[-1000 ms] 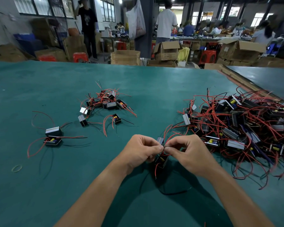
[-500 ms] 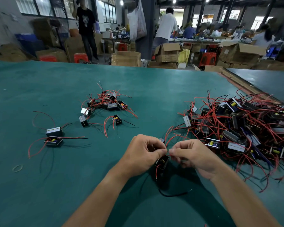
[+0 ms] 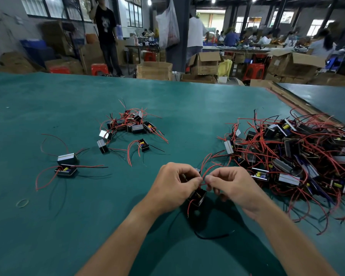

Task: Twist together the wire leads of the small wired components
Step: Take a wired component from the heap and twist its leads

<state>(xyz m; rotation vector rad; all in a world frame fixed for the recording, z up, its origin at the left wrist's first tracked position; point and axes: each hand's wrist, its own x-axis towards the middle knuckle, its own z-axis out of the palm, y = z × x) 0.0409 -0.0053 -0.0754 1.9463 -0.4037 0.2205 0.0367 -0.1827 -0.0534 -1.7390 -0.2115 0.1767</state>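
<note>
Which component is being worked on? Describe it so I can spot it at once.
On the green table, look nearer than the big tangled pile on the right, to where both hands meet. The black component shows just below them; unlike the rest, its red leads are pinched between the left hand and right hand.

Work surface: a wide table topped in teal-green is recorded. At right, a large tangled heap of wired components is piled, with red and black leads spilling outward over the surface. At centre-left, a smaller cluster is noted. Two silver-faced units are found just beside it, and one open-topped unit is set slightly apart toward the front. Further left, a pair of units is seen touching, red leads looped around them. A rubber band is logged near the left front. A black wire is seen at front centre.
</note>
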